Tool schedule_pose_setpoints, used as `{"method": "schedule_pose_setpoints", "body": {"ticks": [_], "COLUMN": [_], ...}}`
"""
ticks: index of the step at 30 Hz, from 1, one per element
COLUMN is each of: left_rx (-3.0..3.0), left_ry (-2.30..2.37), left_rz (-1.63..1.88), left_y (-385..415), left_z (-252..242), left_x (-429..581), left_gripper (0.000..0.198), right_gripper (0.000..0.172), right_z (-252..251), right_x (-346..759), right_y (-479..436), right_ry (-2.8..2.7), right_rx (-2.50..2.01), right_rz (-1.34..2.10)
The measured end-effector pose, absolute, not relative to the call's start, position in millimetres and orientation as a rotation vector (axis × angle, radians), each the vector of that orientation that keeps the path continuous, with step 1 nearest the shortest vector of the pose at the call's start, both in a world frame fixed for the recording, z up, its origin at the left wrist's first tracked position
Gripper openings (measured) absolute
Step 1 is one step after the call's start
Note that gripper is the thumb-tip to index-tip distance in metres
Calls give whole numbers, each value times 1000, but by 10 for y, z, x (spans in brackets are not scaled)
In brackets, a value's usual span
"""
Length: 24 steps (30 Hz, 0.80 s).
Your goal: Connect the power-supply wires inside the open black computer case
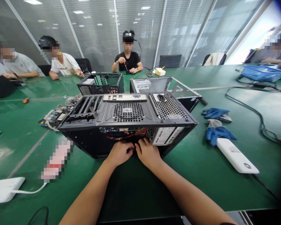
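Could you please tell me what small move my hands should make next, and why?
I would probably ease the coloured cables gently apart, since the left hand and right hand both reach into the open side of the computer case, close to that bundle and the power supply. Whether either grips anything is unclear.

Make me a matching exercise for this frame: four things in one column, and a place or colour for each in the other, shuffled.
Things
1. Left hand and right hand
2. Power supply
3. Gloves
4. Plastic basket

Places and colours
A. Blue and grey, near a white device
B. Inside the near computer case, showing a white label
C. All blue, at the table's far right
D. Close together at the case's open side

Pairs: 1-D, 2-B, 3-A, 4-C
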<state>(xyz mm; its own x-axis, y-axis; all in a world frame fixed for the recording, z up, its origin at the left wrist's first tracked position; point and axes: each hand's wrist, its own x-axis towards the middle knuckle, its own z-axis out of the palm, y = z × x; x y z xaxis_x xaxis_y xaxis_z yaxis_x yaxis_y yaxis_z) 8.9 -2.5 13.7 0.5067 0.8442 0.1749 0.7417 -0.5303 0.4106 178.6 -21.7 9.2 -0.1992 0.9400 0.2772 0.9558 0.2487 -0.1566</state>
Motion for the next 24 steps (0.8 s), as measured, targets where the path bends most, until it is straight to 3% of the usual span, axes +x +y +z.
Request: {"method": "schedule_pose_setpoints", "body": {"ticks": [10,15,20,24], "left_rx": [2383,2344,2362,2350], "left_ry": [1405,1782,2125,2127], "left_rz": [657,870,601,489], "left_y": [4,72,120,141], "left_z": [121,122,158,164], "left_x": [47,-79,-230,-302], "left_gripper": [17,22,33,28], "right_gripper": [21,24,23,23], "right_z": [-22,-28,-39,-34], "right_x": [1749,1734,1713,1706], "right_y": [-254,-263,-272,-273], "right_ry": [-2353,-2380,-2413,-2440], "right_rx": [-1220,-1075,-985,-958], "right_rz": [-113,-63,-22,-7]}}
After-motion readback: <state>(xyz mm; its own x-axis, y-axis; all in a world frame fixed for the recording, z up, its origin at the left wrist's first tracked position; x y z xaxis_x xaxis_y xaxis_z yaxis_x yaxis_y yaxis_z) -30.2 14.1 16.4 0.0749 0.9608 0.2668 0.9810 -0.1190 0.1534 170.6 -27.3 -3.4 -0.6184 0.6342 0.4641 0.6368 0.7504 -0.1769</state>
